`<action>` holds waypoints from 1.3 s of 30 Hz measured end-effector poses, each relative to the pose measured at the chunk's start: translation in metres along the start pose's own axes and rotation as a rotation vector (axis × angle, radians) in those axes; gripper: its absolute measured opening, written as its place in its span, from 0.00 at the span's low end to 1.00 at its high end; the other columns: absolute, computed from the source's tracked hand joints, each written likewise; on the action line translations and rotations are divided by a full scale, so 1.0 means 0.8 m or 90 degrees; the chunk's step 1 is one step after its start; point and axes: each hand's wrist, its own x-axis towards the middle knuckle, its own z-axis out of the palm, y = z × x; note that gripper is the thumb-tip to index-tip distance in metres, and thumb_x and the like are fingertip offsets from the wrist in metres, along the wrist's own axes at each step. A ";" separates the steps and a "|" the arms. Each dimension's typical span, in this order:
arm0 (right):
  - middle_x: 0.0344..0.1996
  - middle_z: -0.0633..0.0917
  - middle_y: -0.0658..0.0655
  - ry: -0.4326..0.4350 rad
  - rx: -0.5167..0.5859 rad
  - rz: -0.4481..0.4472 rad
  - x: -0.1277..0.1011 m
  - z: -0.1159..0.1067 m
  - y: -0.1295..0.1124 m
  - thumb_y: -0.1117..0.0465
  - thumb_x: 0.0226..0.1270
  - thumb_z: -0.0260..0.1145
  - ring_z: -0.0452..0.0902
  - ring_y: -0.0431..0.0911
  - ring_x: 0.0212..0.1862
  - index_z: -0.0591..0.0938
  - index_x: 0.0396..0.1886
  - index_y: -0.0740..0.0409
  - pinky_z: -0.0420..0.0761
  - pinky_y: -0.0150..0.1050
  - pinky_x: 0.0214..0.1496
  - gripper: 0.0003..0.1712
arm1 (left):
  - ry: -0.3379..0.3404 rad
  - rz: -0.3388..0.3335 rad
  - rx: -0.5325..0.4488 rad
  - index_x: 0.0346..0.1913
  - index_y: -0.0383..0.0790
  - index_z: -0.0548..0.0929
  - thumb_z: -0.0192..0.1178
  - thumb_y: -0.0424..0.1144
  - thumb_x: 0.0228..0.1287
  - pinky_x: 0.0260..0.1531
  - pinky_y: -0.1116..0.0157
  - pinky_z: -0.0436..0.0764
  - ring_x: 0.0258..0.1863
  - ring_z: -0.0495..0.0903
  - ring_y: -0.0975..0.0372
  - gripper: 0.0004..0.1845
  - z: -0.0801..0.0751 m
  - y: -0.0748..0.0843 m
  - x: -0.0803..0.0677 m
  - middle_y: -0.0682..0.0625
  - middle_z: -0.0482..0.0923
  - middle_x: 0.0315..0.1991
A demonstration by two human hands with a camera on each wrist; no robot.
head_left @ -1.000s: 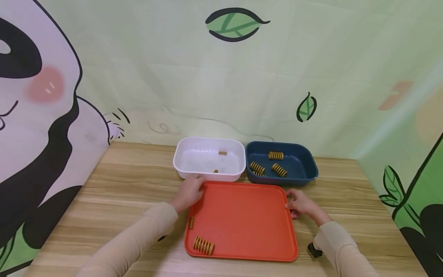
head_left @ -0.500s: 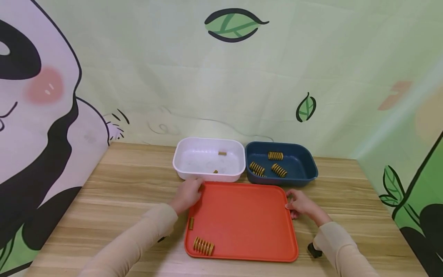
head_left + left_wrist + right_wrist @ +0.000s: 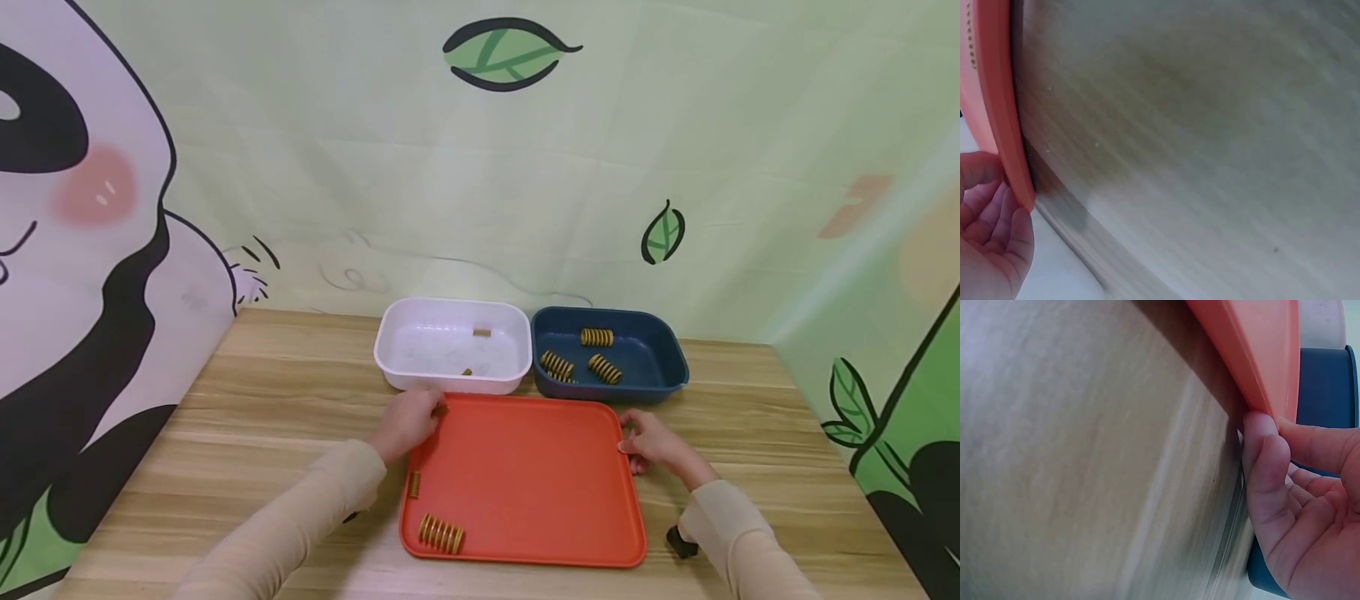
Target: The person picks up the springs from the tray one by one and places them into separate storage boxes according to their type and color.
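Both hands are on the flat orange plastic tray (image 3: 525, 475), which lies on the wooden table (image 3: 285, 400) just near of two tubs. The left hand (image 3: 408, 419) grips the tray's far-left corner, fingers curled round the rim; the left wrist view shows fingertips (image 3: 1013, 222) tucked under the orange edge (image 3: 1007, 119). The right hand (image 3: 651, 442) pinches the right rim towards the far corner, and the right wrist view shows its thumb (image 3: 1266, 469) pressed up against the underside of the lip (image 3: 1260, 356), the other fingers loosely curled behind it.

On the tray, at the near-left corner, lies a large yellow coil spring (image 3: 441, 532), and just beyond it, against the left rim, a small thin yellow spring (image 3: 414, 483).

Beyond the tray, the white rectangular plastic tub (image 3: 452, 343) sits on the left with two small brownish pieces (image 3: 482, 332) in it, too small to make out. Touching its right side is the dark blue plastic tub (image 3: 607, 354), holding three large yellow springs (image 3: 597, 337).

A small black object (image 3: 681, 542) lies on the table beside the right sleeve.
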 end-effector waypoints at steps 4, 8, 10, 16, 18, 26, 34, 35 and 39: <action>0.12 0.72 0.54 -0.003 0.000 -0.001 0.000 0.000 -0.001 0.75 0.55 0.54 0.69 0.37 0.10 0.62 0.46 0.76 0.73 0.32 0.14 0.19 | -0.028 0.019 0.005 0.28 0.42 0.81 0.60 0.31 0.49 0.31 0.65 0.75 0.26 0.71 0.63 0.03 -0.002 0.001 0.002 0.53 0.77 0.25; 0.12 0.73 0.54 -0.007 0.005 0.006 0.000 0.000 0.000 0.75 0.55 0.53 0.69 0.37 0.10 0.62 0.47 0.76 0.73 0.32 0.14 0.19 | -0.041 0.037 0.003 0.27 0.41 0.80 0.59 0.33 0.52 0.31 0.65 0.76 0.25 0.72 0.62 0.01 -0.004 0.001 0.002 0.53 0.77 0.24; 0.12 0.73 0.54 -0.009 0.006 0.008 0.000 0.000 0.000 0.75 0.56 0.53 0.69 0.38 0.10 0.62 0.47 0.76 0.73 0.32 0.15 0.19 | -0.036 0.043 0.003 0.27 0.40 0.80 0.59 0.35 0.53 0.32 0.64 0.76 0.26 0.73 0.62 0.02 -0.003 0.001 0.002 0.53 0.78 0.24; 0.12 0.73 0.55 -0.009 0.010 0.013 -0.003 0.000 -0.003 0.74 0.56 0.54 0.69 0.39 0.10 0.62 0.48 0.76 0.73 0.34 0.15 0.20 | 0.031 0.098 -0.024 0.29 0.39 0.80 0.61 0.36 0.53 0.32 0.63 0.76 0.26 0.74 0.61 0.03 -0.003 0.000 0.005 0.52 0.78 0.24; 0.12 0.74 0.56 -0.012 0.019 0.010 -0.002 -0.001 0.000 0.73 0.55 0.54 0.69 0.39 0.11 0.62 0.48 0.76 0.74 0.35 0.15 0.20 | 0.050 0.125 -0.042 0.28 0.39 0.79 0.61 0.36 0.53 0.31 0.64 0.75 0.25 0.72 0.61 0.03 -0.006 0.001 0.007 0.52 0.76 0.23; 0.13 0.75 0.57 -0.040 0.061 -0.038 0.003 -0.005 0.013 0.70 0.55 0.58 0.71 0.39 0.11 0.63 0.45 0.73 0.75 0.37 0.15 0.20 | 0.034 0.123 -0.089 0.34 0.39 0.81 0.58 0.31 0.53 0.32 0.66 0.75 0.27 0.72 0.63 0.05 -0.029 0.012 0.013 0.52 0.75 0.26; 0.12 0.73 0.55 -0.011 0.029 0.007 -0.002 0.000 -0.001 0.74 0.56 0.53 0.69 0.38 0.11 0.61 0.48 0.75 0.73 0.33 0.15 0.20 | 0.072 0.097 -0.113 0.37 0.38 0.81 0.59 0.28 0.51 0.35 0.63 0.76 0.31 0.76 0.59 0.09 -0.050 0.010 0.026 0.48 0.77 0.31; 0.12 0.73 0.55 -0.011 0.029 0.007 -0.002 0.000 0.000 0.74 0.55 0.53 0.69 0.38 0.11 0.61 0.47 0.75 0.73 0.33 0.15 0.20 | 0.073 0.093 -0.115 0.37 0.38 0.81 0.59 0.28 0.52 0.36 0.63 0.76 0.32 0.76 0.59 0.09 -0.052 0.009 0.028 0.48 0.77 0.31; 0.12 0.73 0.55 -0.010 0.029 0.005 -0.001 0.000 0.000 0.74 0.55 0.54 0.69 0.38 0.11 0.61 0.47 0.75 0.73 0.34 0.15 0.20 | 0.077 0.093 -0.113 0.37 0.38 0.81 0.59 0.28 0.51 0.37 0.62 0.76 0.32 0.77 0.58 0.09 -0.055 0.005 0.036 0.48 0.78 0.31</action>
